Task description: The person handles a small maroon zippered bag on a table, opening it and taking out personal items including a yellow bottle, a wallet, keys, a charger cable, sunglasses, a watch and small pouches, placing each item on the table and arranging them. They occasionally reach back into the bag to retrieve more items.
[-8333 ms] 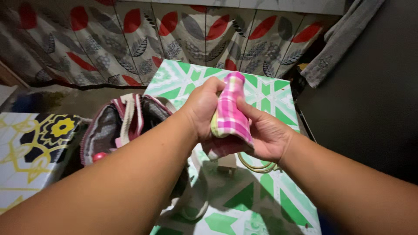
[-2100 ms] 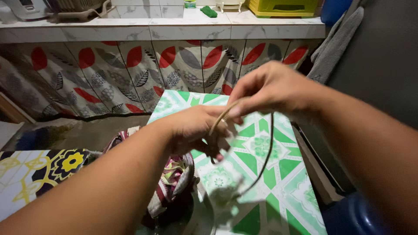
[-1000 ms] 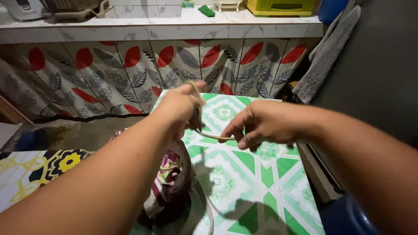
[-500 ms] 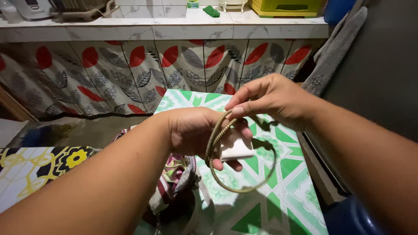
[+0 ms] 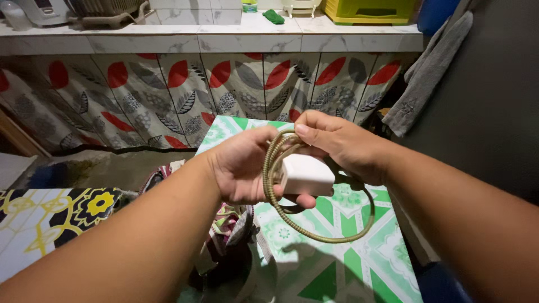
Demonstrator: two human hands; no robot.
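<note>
Head view, 2 hands, left hand (image 5: 241,165), right hand (image 5: 337,143), 1 white charger (image 5: 306,175), 1 braided cable (image 5: 314,235)

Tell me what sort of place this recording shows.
Probably a home kitchen or utility corner: a tiled counter with a leaf-print curtain beneath it, a yellow plastic crate on top, and a grey towel hanging at the right.

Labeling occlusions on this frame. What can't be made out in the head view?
- White charger block: its prongs and rear face are hidden by the left hand.
- Braided cable: its ends are hidden under the right hand.
- Striped bag: its contents are blocked by the left forearm and in shadow.
- Blue container: cut off by the top edge.
</note>
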